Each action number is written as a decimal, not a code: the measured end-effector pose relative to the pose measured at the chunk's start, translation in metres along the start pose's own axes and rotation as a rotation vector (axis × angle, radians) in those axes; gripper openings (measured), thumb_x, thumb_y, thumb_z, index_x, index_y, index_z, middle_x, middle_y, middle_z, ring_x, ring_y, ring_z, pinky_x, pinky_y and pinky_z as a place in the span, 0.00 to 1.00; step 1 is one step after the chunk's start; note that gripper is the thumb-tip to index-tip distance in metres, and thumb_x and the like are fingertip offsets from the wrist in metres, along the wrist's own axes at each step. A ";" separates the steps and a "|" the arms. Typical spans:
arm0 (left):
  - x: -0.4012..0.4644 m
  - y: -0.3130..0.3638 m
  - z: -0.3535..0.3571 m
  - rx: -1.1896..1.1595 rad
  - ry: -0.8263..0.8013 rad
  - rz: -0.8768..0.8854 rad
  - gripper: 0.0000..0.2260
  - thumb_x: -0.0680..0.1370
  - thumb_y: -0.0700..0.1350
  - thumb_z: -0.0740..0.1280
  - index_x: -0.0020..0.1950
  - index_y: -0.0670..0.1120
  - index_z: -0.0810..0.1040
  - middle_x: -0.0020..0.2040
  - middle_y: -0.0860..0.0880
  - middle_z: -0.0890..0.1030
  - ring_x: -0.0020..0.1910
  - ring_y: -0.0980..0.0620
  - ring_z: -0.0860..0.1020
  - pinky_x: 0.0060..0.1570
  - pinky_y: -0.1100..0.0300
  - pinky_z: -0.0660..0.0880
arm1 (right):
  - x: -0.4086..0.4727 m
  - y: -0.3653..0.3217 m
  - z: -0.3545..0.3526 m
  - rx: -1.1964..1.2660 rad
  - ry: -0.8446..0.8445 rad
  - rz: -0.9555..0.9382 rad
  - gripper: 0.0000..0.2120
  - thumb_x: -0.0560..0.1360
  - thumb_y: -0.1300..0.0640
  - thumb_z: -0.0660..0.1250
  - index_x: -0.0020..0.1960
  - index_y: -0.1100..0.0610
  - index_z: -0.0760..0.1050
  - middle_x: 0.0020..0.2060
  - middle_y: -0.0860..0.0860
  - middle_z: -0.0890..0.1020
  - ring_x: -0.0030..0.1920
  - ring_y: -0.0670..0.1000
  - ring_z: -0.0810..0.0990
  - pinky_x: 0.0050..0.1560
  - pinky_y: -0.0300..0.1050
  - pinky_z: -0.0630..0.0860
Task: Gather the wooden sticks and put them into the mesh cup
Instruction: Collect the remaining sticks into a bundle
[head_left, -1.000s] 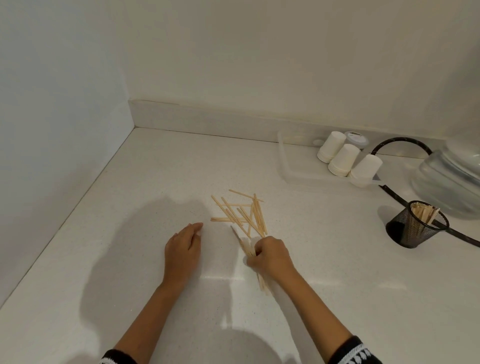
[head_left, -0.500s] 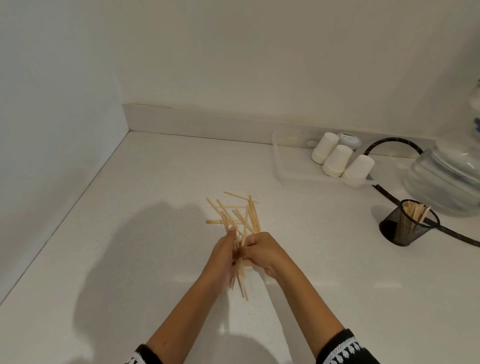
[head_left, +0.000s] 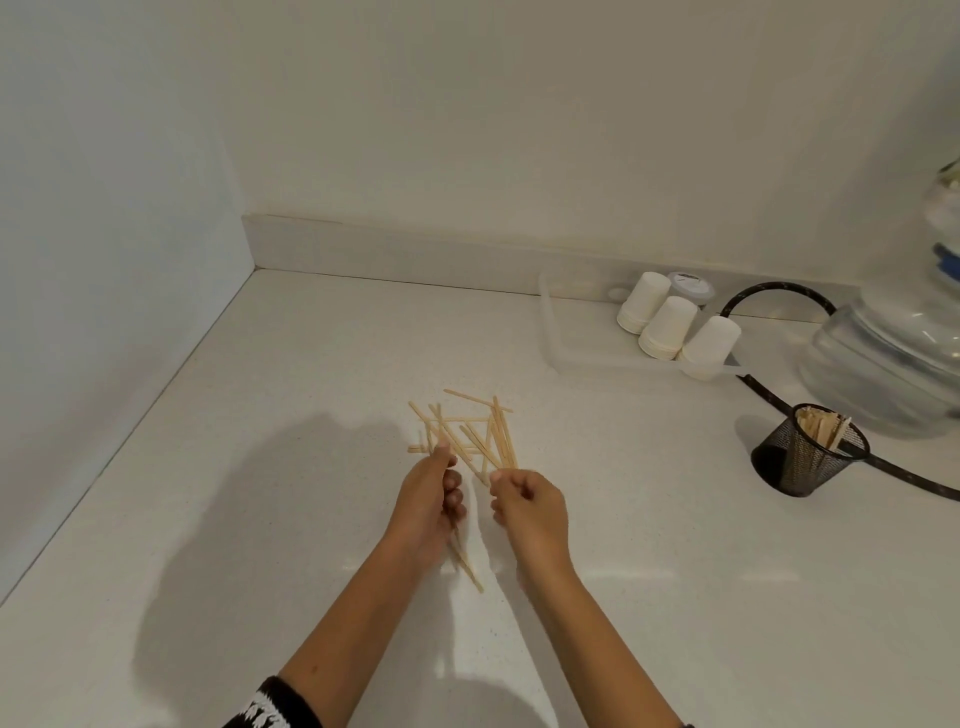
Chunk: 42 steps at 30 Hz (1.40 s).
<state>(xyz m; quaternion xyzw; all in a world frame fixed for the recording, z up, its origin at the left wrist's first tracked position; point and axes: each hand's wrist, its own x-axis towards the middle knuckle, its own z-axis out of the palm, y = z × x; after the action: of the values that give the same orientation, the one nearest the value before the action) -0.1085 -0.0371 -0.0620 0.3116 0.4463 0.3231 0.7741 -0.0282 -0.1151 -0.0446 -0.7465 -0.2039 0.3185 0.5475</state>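
Loose wooden sticks (head_left: 475, 428) lie crossed in a pile on the white counter (head_left: 260, 493). My left hand (head_left: 428, 506) is shut on a bundle of sticks; their ends poke out below the palm and above the thumb. My right hand (head_left: 527, 506) hovers just to the right with its fingers curled, and its thumb tip touches the near ends of the pile. Whether it grips a stick is unclear. The black mesh cup (head_left: 808, 460) stands far to the right, apart from both hands, with several sticks in it.
Three upturned white paper cups (head_left: 667, 327) sit in a clear plastic tray (head_left: 550, 338) at the back right. A black cable (head_left: 769, 402) runs behind the mesh cup. A clear water jug (head_left: 883, 364) lies at the right edge. Walls close the left and back.
My left hand came over from the left and took the bundle that my right hand had held. The two hands then parted, and my right hand now sits at the pile's near edge.
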 end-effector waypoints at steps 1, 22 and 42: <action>-0.001 0.003 0.001 0.020 -0.025 0.069 0.12 0.80 0.52 0.61 0.40 0.47 0.69 0.27 0.53 0.65 0.24 0.56 0.63 0.27 0.62 0.64 | -0.003 0.005 0.002 0.133 -0.011 0.136 0.07 0.76 0.57 0.65 0.41 0.58 0.76 0.35 0.50 0.79 0.36 0.49 0.76 0.39 0.41 0.75; -0.016 0.012 0.009 0.262 -0.205 0.653 0.12 0.76 0.48 0.69 0.39 0.41 0.73 0.28 0.49 0.75 0.30 0.55 0.74 0.40 0.67 0.73 | -0.022 -0.016 0.014 1.001 -0.290 0.624 0.15 0.82 0.61 0.54 0.56 0.71 0.73 0.50 0.65 0.80 0.50 0.60 0.81 0.49 0.51 0.78; 0.000 0.022 -0.051 -0.313 0.050 -0.079 0.19 0.75 0.59 0.65 0.31 0.48 0.70 0.20 0.53 0.60 0.17 0.57 0.57 0.20 0.67 0.56 | -0.022 0.035 -0.007 -0.670 -0.182 -0.301 0.10 0.73 0.53 0.70 0.49 0.58 0.82 0.42 0.51 0.79 0.42 0.46 0.77 0.47 0.35 0.70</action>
<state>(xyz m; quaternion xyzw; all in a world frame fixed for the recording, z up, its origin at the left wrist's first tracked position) -0.1590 -0.0145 -0.0656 0.1613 0.4216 0.3654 0.8141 -0.0401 -0.1455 -0.0707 -0.8146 -0.4519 0.2151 0.2933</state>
